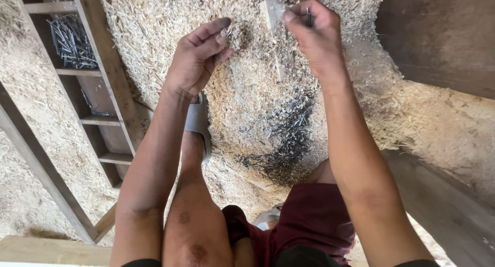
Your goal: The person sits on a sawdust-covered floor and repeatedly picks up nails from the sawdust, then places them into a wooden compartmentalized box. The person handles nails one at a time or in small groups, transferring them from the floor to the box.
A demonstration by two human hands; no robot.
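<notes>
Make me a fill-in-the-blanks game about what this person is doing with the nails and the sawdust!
1. The right hand pinches a thin dark ____ between its fingertips.
2. The floor around the pile of nails is covered in wood ____.
3. The left hand holds a small clump of shavings with its ____.
4. More nails lie inside the wooden ____ on the left.

Missing words: nail; shavings; fingertips; frame
</notes>
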